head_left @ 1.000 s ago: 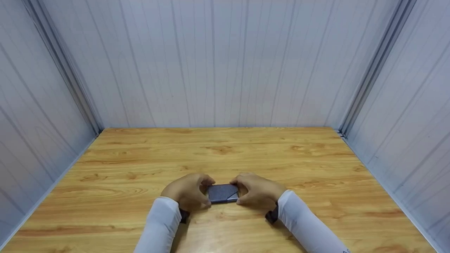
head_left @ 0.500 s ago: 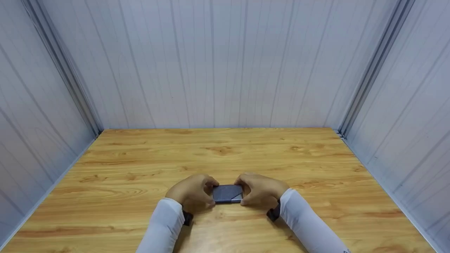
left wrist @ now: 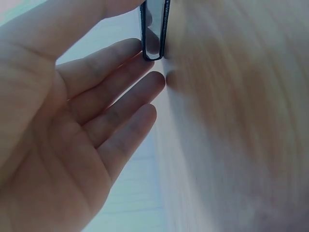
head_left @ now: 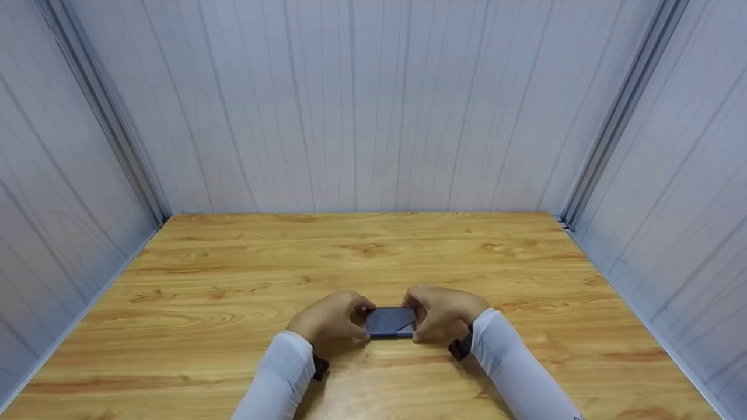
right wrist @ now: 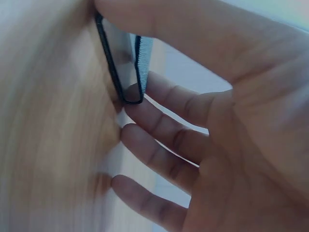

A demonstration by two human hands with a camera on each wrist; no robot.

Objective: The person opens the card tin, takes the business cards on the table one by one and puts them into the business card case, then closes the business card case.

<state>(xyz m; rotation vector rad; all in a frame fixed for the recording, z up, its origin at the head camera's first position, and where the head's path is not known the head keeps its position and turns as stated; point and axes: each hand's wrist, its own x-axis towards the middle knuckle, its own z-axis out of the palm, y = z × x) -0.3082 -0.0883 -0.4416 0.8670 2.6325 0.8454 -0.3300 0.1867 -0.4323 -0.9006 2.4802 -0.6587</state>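
Observation:
A small flat dark grey case (head_left: 391, 321) with a diagonal seam sits low over the wooden table (head_left: 233, 262), near its front middle. My left hand (head_left: 350, 318) pinches its left end between thumb and fingers. My right hand (head_left: 425, 318) pinches its right end the same way. In the left wrist view the case's thin rounded edge (left wrist: 154, 29) shows between the thumb and fingertips of the left hand (left wrist: 140, 63). The right wrist view shows the case's edge (right wrist: 126, 67) standing against the table, with the right hand (right wrist: 145, 58) holding it by thumb and index finger. Both arms wear white sleeves.
Pale grey panelled walls (head_left: 373, 105) close the table on the left, back and right. Bare wood lies around the hands on all sides. Dark wrist straps (head_left: 461, 349) show at the sleeve ends.
Both hands and the dark case between them have shifted a little to the right. The grip on both ends looks the same.

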